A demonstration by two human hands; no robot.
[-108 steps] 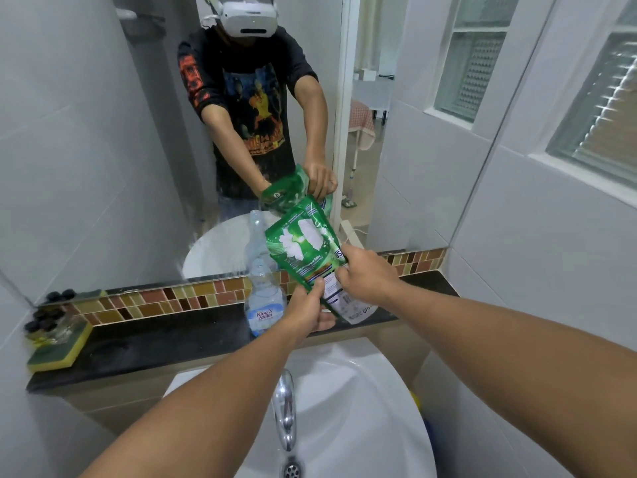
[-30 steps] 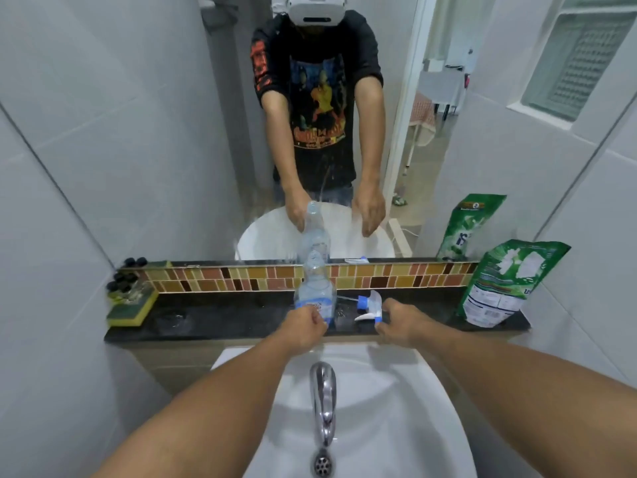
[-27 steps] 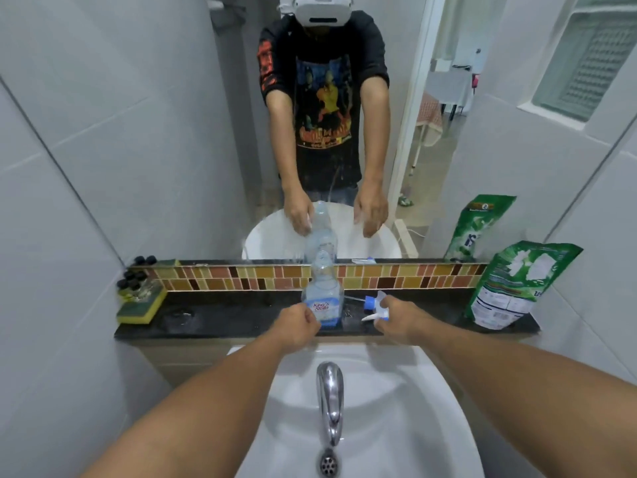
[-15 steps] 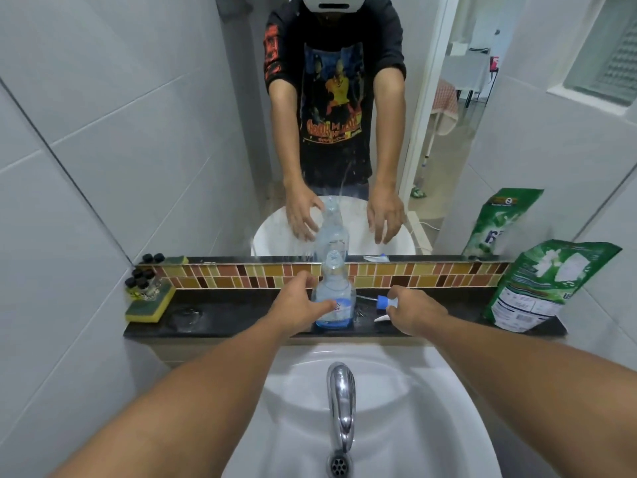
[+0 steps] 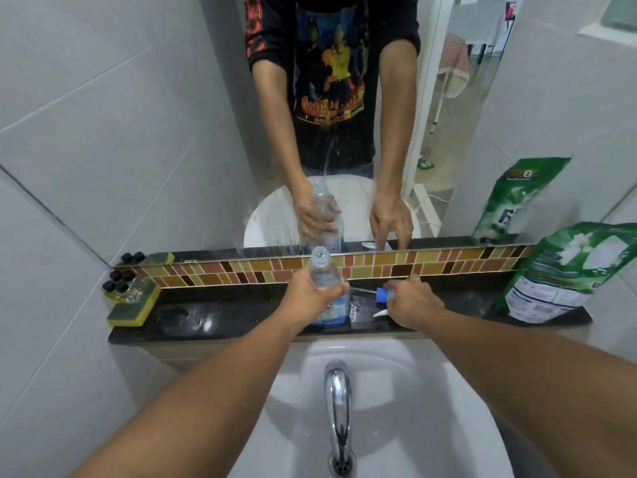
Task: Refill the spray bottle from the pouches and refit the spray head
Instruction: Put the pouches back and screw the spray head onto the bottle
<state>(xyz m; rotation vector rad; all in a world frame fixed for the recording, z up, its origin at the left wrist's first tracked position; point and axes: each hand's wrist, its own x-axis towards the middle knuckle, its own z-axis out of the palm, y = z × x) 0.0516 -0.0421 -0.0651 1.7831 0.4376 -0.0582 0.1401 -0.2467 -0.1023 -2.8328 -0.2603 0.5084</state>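
A clear spray bottle (image 5: pixel 323 274) with a blue label stands upright on the black ledge (image 5: pixel 220 315) behind the sink, its neck uncapped. My left hand (image 5: pixel 310 298) is wrapped around its middle. Just right of the bottle lies the blue-and-white spray head (image 5: pixel 381 295), its thin tube pointing toward the bottle. My right hand (image 5: pixel 412 301) is closed over it on the ledge. A green refill pouch (image 5: pixel 565 274) leans against the wall at the ledge's right end.
A yellow-green sponge (image 5: pixel 132 308) carrying small black-capped bottles (image 5: pixel 119 284) sits at the ledge's left end. The chrome tap (image 5: pixel 339 405) and white basin (image 5: pixel 431 408) lie below my arms. A mirror (image 5: pixel 344 115) behind the ledge reflects a person, the bottle and the pouch.
The pouch went from both hands to the ledge's right end. My left hand has closed around the bottle, and my right hand has closed on the spray head. The view tilted down.
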